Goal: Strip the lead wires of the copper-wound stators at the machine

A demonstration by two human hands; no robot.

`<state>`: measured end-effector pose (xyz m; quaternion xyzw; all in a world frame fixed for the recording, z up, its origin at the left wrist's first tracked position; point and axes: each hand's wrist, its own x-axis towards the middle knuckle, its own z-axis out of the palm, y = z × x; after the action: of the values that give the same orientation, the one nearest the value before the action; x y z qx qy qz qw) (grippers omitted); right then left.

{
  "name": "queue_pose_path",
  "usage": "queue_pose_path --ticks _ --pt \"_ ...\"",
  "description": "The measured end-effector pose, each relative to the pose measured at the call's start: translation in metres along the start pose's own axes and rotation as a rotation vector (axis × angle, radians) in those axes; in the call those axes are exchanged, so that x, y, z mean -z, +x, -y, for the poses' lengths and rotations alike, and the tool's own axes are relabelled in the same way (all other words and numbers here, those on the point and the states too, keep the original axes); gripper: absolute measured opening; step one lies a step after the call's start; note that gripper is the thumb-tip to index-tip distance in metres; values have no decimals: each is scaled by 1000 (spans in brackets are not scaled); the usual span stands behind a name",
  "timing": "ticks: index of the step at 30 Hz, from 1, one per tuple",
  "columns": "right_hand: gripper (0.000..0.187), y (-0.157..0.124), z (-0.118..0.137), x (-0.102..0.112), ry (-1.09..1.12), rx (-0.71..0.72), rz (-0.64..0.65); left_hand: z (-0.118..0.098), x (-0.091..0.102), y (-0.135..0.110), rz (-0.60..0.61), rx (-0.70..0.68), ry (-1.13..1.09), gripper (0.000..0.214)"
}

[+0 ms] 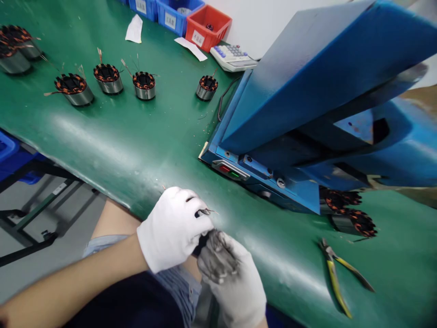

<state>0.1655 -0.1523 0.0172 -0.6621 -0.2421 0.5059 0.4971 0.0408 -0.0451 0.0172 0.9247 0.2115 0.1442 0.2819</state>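
Note:
My left hand, in a white glove, is closed round a dark piece, mostly hidden, that looks like a motor stator. Thin wire ends poke out between its fingers. My right hand, its glove blackened at the fingers, curls against the lower side of the same piece. Both hands meet over my lap at the bench's front edge. To the right, cutting pliers with yellow handles lie with their handles spread.
A blue machine with red and green buttons stands on the green bench. Several copper-wound stators sit at the back left, others right of the machine. Behind are a calculator, paper slips, and blue and red bins.

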Motion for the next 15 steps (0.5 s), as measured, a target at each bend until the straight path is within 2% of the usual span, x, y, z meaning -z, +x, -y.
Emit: queue_pose_path --ticks 2,4,5,7,9,10,11,13,15 --pt "36 -1 2 8 11 -98 71 0 1 0 -12 7 -26 12" --pt "27 -1 2 17 -193 -63 10 0 1 0 -18 4 -34 10" --pt "21 0 1 21 -364 51 -55 0 2 1 -15 5 -25 9" --pt "13 3 -3 27 -709 425 -164 -2 2 1 -22 10 4 7" --pt "17 6 -7 27 -911 764 -176 -3 1 1 -39 15 20 7" --pt "18 7 -10 25 -939 839 -191 -3 1 1 -47 10 18 8" --pt "18 8 -12 21 -897 813 -226 -3 1 0 -51 2 12 8" --pt "9 6 -14 11 -662 574 -279 -2 2 0 -59 -14 4 7" --pt "22 1 -11 7 -366 321 -248 0 2 -1 -69 -20 5 8"
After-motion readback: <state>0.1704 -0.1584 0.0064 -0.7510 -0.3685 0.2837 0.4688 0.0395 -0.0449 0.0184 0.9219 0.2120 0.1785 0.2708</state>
